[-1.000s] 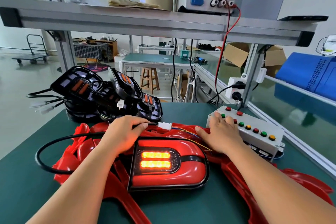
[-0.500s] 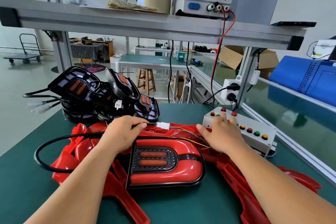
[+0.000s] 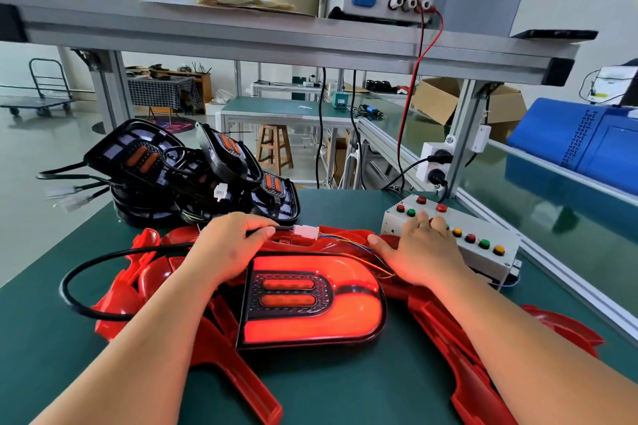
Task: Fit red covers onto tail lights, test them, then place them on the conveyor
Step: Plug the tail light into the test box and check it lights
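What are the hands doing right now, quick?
Left hand: closed, fingers pinching the black cable by its white connector.
Right hand: open, pressing on the button box.

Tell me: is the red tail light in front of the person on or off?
On. The red oval tail light glows bright red around its wide outer band; its two orange centre bars look unlit.

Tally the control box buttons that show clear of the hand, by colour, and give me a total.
Red buttons: 4
Green buttons: 2
Yellow buttons: 2
Total: 8
The right hand hides part of the row on the control box, so more may sit there.
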Motion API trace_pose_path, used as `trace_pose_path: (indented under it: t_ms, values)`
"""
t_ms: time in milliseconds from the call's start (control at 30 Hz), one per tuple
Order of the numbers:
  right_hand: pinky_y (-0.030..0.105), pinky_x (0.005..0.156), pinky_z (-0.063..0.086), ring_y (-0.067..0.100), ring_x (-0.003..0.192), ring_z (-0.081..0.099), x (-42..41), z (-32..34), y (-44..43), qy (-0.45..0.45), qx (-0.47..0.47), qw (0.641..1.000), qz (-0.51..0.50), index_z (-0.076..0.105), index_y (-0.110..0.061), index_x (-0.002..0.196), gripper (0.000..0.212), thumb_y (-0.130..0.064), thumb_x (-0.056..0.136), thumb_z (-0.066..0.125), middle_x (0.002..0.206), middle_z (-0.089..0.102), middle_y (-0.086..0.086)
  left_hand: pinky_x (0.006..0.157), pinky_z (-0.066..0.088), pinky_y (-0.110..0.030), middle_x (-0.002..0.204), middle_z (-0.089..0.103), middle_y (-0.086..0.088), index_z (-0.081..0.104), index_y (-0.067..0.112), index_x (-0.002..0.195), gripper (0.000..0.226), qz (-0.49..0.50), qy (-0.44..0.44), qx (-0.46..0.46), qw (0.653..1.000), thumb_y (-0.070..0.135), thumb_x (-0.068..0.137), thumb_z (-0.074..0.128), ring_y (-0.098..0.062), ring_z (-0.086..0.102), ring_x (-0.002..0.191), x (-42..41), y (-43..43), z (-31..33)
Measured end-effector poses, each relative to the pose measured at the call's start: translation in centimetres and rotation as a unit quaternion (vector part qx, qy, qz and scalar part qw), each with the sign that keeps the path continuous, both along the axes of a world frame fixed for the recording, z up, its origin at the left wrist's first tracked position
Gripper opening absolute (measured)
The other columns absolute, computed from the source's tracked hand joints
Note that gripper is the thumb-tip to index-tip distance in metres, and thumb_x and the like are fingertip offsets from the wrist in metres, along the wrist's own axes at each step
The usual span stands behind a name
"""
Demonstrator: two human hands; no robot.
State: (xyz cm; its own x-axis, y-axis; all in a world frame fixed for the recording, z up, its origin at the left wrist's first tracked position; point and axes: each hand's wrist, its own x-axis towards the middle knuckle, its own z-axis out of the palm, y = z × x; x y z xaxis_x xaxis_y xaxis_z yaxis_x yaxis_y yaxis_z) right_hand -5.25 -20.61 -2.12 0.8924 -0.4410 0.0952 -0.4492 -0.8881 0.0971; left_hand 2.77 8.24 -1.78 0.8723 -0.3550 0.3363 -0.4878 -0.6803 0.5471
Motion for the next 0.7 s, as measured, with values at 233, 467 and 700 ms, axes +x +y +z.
trace_pose_path:
  t_ms: [233,467,700]
  values:
    - [0.048,0.114,0.022,0.038,0.141,0.020,0.1,0.2,0.0,0.000,0.006,1.000,-0.001,0.028,-0.005,0.150,0.114,-0.089,0.075,0.008,0.159,0.018,0.017,0.091,0.045,-0.029,0.110,0.072,0.011,0.072,0.035,0.112,0.022,0.002,-0.004,-0.008,1.000,0.033,0.095,0.059,-0.013,0.062,0.105,0.1,0.0,-0.2]
    - [0.047,0.115,0.020,0.038,0.141,0.019,-0.1,0.3,-0.1,0.000,0.010,1.000,0.000,0.029,-0.005,0.149,0.111,-0.087,0.076,0.008,0.159,0.018,0.017,0.090,0.043,-0.026,0.114,0.071,0.010,0.072,0.033,0.114,0.023,0.001,-0.007,-0.004,1.000,0.033,0.095,0.059,-0.013,0.062,0.109,0.1,-0.1,-0.1]
    - [0.044,0.108,0.027,0.037,0.133,0.028,-0.6,1.0,-0.6,-0.008,0.035,0.999,0.024,0.033,-0.004,0.146,0.100,-0.078,0.084,0.008,0.154,0.027,0.015,0.092,0.043,-0.026,0.116,0.070,0.009,0.071,0.034,0.115,0.023,-0.001,0.002,-0.005,1.000,0.034,0.096,0.058,-0.014,0.060,0.111,-0.1,-0.1,0.0]
